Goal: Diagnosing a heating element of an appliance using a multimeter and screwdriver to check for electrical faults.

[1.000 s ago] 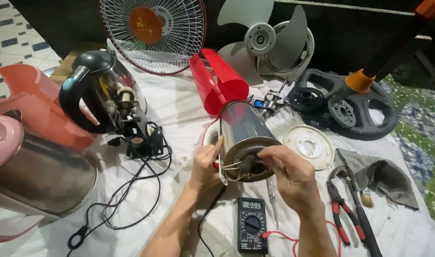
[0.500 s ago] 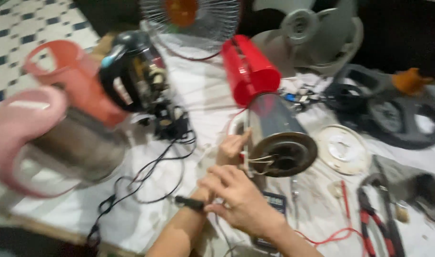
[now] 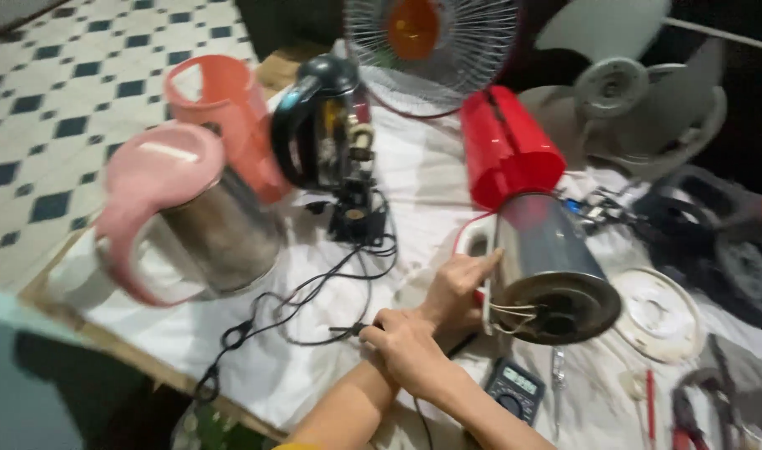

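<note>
Head view: lower centre, the steel kettle body is being steadied on its side by the left hand, while a black probe is being pinched in the right hand, so its wired base faces up.

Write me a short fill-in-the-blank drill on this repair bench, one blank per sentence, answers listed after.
1. The steel kettle body near the hands lies on its ____.
2. The left hand rests against that kettle, and the right hand grips a thin ____ probe.
3. The lidded kettle at the left has a ____ handle.
4. The multimeter lies on the ____ cloth.

Answers: side; black; pink; white
</note>
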